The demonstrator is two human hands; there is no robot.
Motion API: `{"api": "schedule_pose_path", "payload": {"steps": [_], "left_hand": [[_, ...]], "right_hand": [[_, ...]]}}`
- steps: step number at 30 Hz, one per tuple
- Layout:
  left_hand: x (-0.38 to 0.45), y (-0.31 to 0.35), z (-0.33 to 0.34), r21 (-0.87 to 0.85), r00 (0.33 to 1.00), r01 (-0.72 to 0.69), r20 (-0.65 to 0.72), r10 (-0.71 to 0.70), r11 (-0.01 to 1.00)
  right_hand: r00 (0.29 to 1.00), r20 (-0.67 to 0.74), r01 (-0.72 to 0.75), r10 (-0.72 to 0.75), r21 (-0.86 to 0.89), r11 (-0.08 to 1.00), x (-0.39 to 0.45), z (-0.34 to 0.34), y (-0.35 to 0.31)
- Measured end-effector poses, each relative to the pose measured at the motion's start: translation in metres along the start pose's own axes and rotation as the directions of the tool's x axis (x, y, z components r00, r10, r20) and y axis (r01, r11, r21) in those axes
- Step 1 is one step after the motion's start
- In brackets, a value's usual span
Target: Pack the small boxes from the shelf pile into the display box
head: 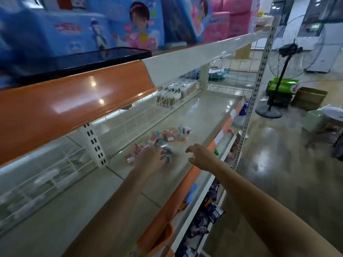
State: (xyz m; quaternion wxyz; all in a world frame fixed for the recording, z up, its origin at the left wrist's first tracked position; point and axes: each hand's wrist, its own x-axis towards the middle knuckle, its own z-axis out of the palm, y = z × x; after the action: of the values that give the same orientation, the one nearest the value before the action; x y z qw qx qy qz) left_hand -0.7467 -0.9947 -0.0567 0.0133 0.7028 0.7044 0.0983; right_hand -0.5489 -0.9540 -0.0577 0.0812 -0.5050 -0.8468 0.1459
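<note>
Lying scattered on the middle shelf point(194, 115): a loose pile of small boxes point(163, 140), pink, red and pale blue, blurred by motion. Resting on the near edge of that pile — left hand point(151, 160), palm down, fingers lost among the boxes; cannot tell whether pinching one or merely touching. Hovering just beside the pile, near the shelf's front lip — right hand point(201, 156), fingers spread and loosely bent, holding nothing. Further back on the same shelf, against the wire grid: a wire basket point(176, 93) of pale packets. Running above, an orange and white shelf edge strip point(78, 101), with a dark tray point(83, 60) and blue and pink toy cartons point(130, 23) over it. Below, dark snack packets point(207, 214) on the lower shelf. Off to the right, on the glossy floor, a pedestal fan point(284, 58) and a cardboard box point(309, 98).
</note>
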Motion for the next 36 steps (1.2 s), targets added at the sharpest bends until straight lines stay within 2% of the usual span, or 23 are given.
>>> {"api": "schedule_pose_path", "payload": {"steps": [5, 10, 12, 14, 23, 27, 28, 30, 33, 36], "left_hand": [[0.060, 0.009, 0.017, -0.055, 0.996, 0.090, -0.024, -0.091, 0.994], [0.105, 0.017, 0.042, 0.051, 0.976, 0.203, -0.088, -0.199, 0.978], [0.117, 0.021, 0.052, 0.099, 0.969, 0.239, -0.081, -0.232, 0.966], [0.121, 0.023, 0.057, 0.104, 0.966, 0.258, -0.062, -0.253, 0.960], [0.128, 0.031, 0.061, 0.134, 0.930, 0.342, -0.193, -0.314, 0.930], [0.118, 0.033, 0.060, 0.156, 0.910, 0.361, -0.274, -0.311, 0.919], [0.114, 0.033, 0.058, 0.103, 0.901, 0.362, -0.294, -0.319, 0.927], [0.104, 0.036, 0.054, -0.140, 0.859, 0.359, -0.337, -0.385, 0.923], [0.078, 0.043, 0.045, -0.502, 0.729, 0.373, -0.362, -0.581, 0.780], [0.045, 0.042, 0.036, -0.659, 0.626, 0.383, -0.330, -0.706, 0.648]], "right_hand": [[1.000, -0.011, 0.004, -0.004, 0.018, 1.000, 0.056, -0.003, 0.040], [0.998, -0.013, 0.066, -0.065, 0.054, 0.996, 0.109, 0.002, 0.056], [0.995, 0.035, 0.096, -0.096, -0.002, 0.995, 0.126, 0.008, 0.062], [0.994, 0.018, 0.108, -0.108, -0.022, 0.994, 0.136, 0.014, 0.067], [0.956, -0.013, 0.291, -0.291, 0.116, 0.950, 0.149, 0.024, 0.098], [0.945, -0.062, 0.325, -0.320, 0.266, 0.908, 0.145, 0.015, 0.102], [0.945, -0.062, 0.325, -0.321, 0.300, 0.897, 0.143, 0.012, 0.101], [0.937, -0.070, 0.343, -0.342, 0.373, 0.862, 0.140, 0.006, 0.097], [0.909, -0.073, 0.393, -0.411, 0.482, 0.783, 0.134, -0.004, 0.085], [0.854, -0.035, 0.457, -0.520, 0.528, 0.716, 0.125, -0.011, 0.066]]}}
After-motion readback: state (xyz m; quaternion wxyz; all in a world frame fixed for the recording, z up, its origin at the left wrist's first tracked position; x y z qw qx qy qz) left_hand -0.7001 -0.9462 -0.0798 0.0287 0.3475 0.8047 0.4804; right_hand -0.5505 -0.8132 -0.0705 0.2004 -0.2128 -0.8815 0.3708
